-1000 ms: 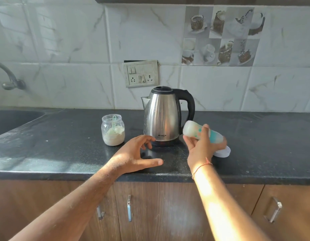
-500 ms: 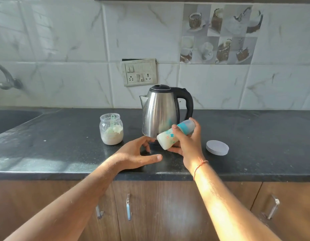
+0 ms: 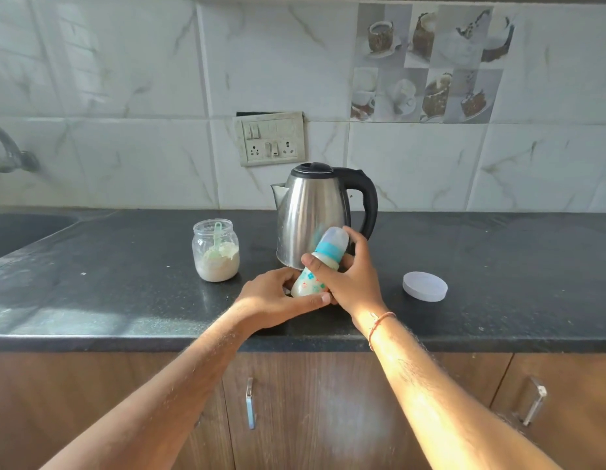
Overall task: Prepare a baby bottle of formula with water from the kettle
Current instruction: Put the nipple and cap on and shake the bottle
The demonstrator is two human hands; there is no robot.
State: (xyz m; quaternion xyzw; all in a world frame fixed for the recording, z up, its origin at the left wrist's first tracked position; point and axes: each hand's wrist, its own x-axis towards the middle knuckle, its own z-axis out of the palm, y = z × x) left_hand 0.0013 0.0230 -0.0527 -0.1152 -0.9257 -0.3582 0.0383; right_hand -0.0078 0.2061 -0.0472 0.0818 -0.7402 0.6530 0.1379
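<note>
While both hands clasp the tilted baby bottle [image 3: 317,269], right grip [image 3: 349,276] above left grip [image 3: 278,296], kettle [image 3: 315,215] just behind; no readable lettering.

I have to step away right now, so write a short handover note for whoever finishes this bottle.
Right hand grips the baby bottle around its middle, tilted, cap still on.
Left hand cups the bottle's base, just above the counter.
Kettle stands shut behind the bottle.
Open formula jar, scoop inside, sits left of it; its lid lies to the right.
Done: things laid out, bottle in hand.
Left: uncap the bottle, pour water, add formula, close, shake.
</note>
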